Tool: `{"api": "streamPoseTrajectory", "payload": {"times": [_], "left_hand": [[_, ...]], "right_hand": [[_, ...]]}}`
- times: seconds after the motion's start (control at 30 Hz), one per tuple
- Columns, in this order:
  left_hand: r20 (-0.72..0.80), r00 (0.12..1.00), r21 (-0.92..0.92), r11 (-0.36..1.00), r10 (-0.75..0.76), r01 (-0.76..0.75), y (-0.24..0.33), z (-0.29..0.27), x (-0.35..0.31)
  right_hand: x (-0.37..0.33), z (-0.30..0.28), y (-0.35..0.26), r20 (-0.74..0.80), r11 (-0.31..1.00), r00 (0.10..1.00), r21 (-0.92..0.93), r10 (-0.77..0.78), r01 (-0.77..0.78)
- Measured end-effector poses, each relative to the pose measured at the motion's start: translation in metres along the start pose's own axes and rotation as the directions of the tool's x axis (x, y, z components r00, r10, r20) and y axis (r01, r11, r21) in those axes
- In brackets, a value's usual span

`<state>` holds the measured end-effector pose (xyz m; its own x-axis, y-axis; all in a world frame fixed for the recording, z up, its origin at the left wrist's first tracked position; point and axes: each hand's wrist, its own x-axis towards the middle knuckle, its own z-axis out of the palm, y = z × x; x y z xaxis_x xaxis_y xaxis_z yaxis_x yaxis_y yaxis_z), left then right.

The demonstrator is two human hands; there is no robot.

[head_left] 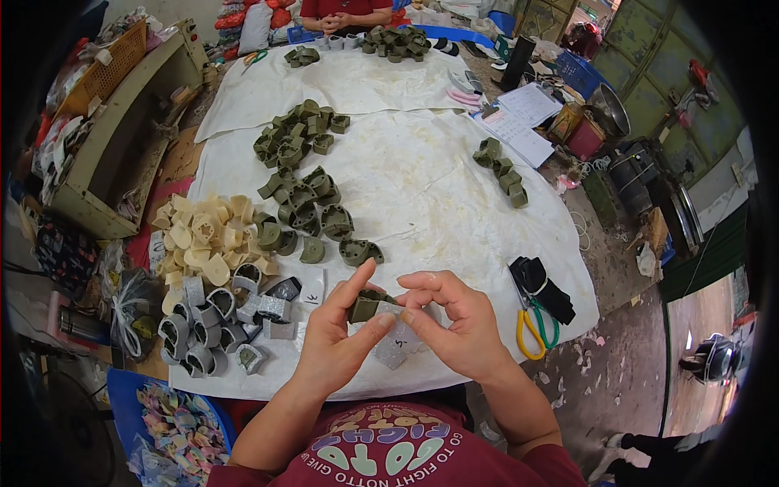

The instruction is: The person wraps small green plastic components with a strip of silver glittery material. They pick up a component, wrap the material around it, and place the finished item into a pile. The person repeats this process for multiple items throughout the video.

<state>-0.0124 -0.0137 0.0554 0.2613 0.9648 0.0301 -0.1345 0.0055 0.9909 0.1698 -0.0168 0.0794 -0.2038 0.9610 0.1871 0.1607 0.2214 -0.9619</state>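
In front of my chest, my left hand (339,329) holds an olive-green block shoe heel (367,307) between its thumb and fingers. A silver glitter sheet (393,351) hangs against the heel's near side, my left thumb pressing on it. My right hand (450,321) pinches the sheet's upper edge with thumb and index finger, its other fingers bent above. Just beyond my left fingertips lies another green heel (359,251), part of a long scatter of green heels (296,199). Silver-covered heels (213,325) cluster left of my left wrist.
Cream heel pieces (207,235) are heaped at the left. Scissors (531,329) with yellow and green handles lie by a black cloth (545,292) at the right. Papers (519,122) and more green heels (503,174) sit farther off. Across the table, a person's hands (334,22) meet. A blue bin (122,398) of scraps stands lower left.
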Motion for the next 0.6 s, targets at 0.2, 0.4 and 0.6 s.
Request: {"api": "streamPoseTrajectory", "payload": {"times": [0.2, 0.4, 0.6], "left_hand": [[-0.117, 0.986, -0.027, 0.992, 0.119, -0.123, 0.002, 0.002, 0.000], [-0.083, 0.949, 0.099, 0.950, 0.303, -0.295, -0.009, 0.013, 0.004], [0.039, 0.946, 0.139, 0.936, 0.320, -0.323, -0.007, 0.025, -0.008]], "right_hand": [[-0.014, -0.009, 0.016, -0.217, 0.930, 0.941, -0.318, -0.259, 0.182], [-0.045, 0.020, 0.052, 0.190, 0.538, 0.923, 0.766, 0.335, -0.353], [-0.031, 0.012, 0.058, 0.031, 0.351, 0.969, 0.929, 0.246, -0.119]]}}
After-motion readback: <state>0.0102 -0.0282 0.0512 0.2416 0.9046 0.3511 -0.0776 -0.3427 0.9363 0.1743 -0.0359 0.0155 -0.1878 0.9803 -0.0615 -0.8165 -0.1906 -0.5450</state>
